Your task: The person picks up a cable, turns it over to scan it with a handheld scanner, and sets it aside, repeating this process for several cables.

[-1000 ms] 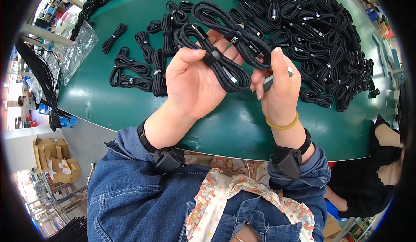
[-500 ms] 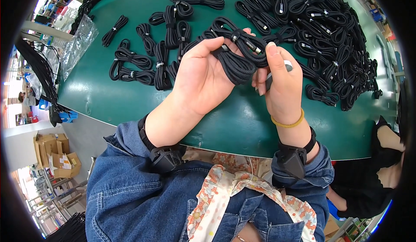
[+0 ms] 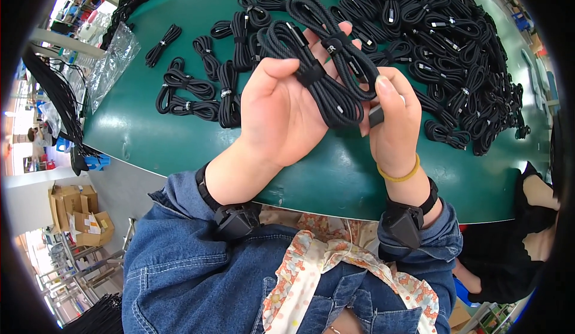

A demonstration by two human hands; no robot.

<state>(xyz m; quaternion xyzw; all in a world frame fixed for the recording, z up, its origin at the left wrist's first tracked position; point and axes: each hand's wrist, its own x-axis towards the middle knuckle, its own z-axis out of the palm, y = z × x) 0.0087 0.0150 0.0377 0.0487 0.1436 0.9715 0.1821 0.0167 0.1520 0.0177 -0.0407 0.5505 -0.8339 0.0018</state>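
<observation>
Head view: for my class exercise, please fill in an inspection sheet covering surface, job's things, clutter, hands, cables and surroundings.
Surface: green table, shiny, with light reflections.
Job's things: two black cable bundles, held above the table.
Clutter: scattered bundles left of centre; big pile at right; clear plastic bag at left.
Hands: left hand palm up, fingers behind the held bundles; right hand grips the right bundle's lower end; grey item there, unidentifiable.
Cables: held bundles strapped; long dark strands hang at left.
Surroundings: cardboard boxes lower left; another person at right.
</observation>
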